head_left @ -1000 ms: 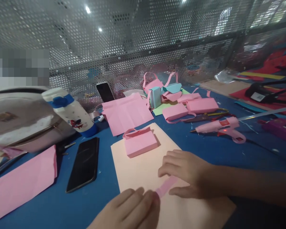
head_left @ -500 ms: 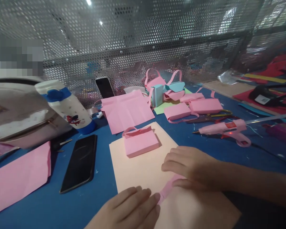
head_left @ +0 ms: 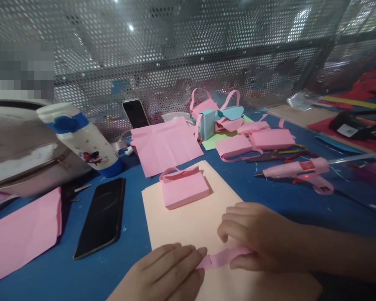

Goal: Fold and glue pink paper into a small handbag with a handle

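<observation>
A short pink paper strip (head_left: 221, 257) stretches between my two hands over peach sheets of paper (head_left: 166, 228). My left hand (head_left: 166, 271), fingers together, presses on the strip's left end with the thumb beneath. At its right end, my right hand (head_left: 260, 238) has the strip between thumb and curled fingers; that tip is hidden. A small crease or mark shows on the strip near my left fingertips. Just beyond my hands, a small folded pink paper bag (head_left: 186, 190) with a handle lies on the peach paper.
Left are a black phone (head_left: 102, 217), folded pink paper (head_left: 25, 234), a bottle (head_left: 81, 140) and a backpack (head_left: 28, 154). A creased pink sheet (head_left: 166, 146) and several paper bags (head_left: 233, 146) lie behind. On the right rests a pink glue gun (head_left: 301, 169), its light lit.
My right hand has shifted slightly right and nearer to me. The strip has turned from a steep slant to nearly level, and more of it shows.
</observation>
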Demonstrator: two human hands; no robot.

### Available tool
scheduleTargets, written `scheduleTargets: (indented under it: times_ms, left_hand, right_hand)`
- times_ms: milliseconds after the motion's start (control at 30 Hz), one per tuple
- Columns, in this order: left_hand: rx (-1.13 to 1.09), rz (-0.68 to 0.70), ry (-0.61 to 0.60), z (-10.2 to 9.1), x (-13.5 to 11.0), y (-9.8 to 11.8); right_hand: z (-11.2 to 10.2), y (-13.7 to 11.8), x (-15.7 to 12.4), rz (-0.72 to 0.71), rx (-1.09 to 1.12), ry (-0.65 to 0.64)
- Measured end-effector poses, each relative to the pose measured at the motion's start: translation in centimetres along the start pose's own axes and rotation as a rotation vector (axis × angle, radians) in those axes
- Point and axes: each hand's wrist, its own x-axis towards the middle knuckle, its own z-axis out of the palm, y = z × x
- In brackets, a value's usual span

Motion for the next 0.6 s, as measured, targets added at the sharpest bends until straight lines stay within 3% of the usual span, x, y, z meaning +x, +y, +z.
scheduleTargets:
  times_ms: [167, 367, 600]
  left_hand:
    - [-0.037, -0.009, -0.058, -0.4, 0.2, -0.2]
    - [0.034, 0.084, -0.222, -0.4, 0.6, -0.1]
    - [0.07, 0.13, -0.31, -0.5, 1.2, 0.1]
  right_hand:
    - [-0.2, 0.1, 0.0, 0.01, 0.138, 0.01]
    - [-0.3, 0.2, -0.3, -0.013, 0.193, 0.027]
    - [-0.3, 0.1, -0.6, -0.066, 0.189, 0.065]
